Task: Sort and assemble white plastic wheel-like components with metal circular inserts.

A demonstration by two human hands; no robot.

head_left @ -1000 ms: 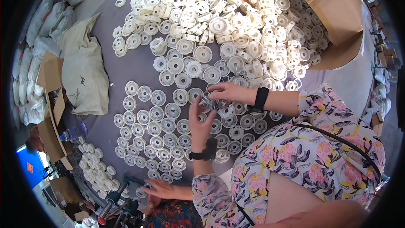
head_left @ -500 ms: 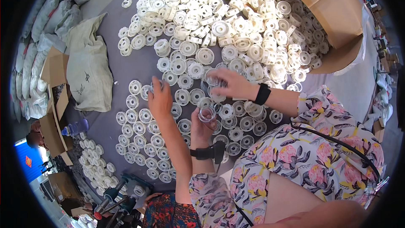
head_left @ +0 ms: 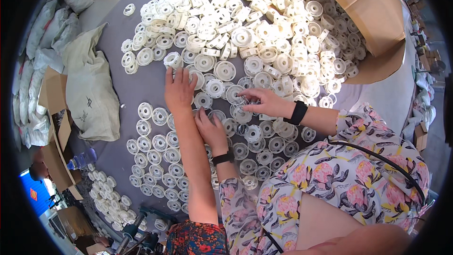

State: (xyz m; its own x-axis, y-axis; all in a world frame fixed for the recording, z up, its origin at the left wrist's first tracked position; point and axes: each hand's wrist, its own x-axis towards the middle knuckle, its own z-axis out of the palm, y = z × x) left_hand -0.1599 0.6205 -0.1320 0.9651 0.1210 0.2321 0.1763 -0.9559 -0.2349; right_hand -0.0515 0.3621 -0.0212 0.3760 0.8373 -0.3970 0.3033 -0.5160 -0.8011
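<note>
My left hand (head_left: 212,131) lies low over the wheels, fingers stretched out and slightly apart, right against a co-worker's forearm (head_left: 191,151). No thing shows in it. My right hand (head_left: 268,103) bends its thumb and fingers around thin clear rings (head_left: 244,100) above the middle of the table; how many is too blurred to tell. Round white plastic wheels (head_left: 214,88) with a centre hole lie under and around both hands. Some wheels near my body look glossier, with clear rings (head_left: 241,129) on or beside them. The co-worker's hand (head_left: 179,87) reaches onto wheels beyond my left hand.
A big heap of white wheels (head_left: 264,33) covers the far side, spilling from a cardboard box (head_left: 373,19) at the right. Spaced wheels (head_left: 154,156) lie at the left on the grey cloth (head_left: 113,146). A cloth sack (head_left: 92,89) and a bottle (head_left: 82,159) stand further left.
My left hand has gone from holding up a clear ring to reaching down among the wheels. My right hand has shifted slightly right and nearer. The co-worker's hand has moved farther away.
</note>
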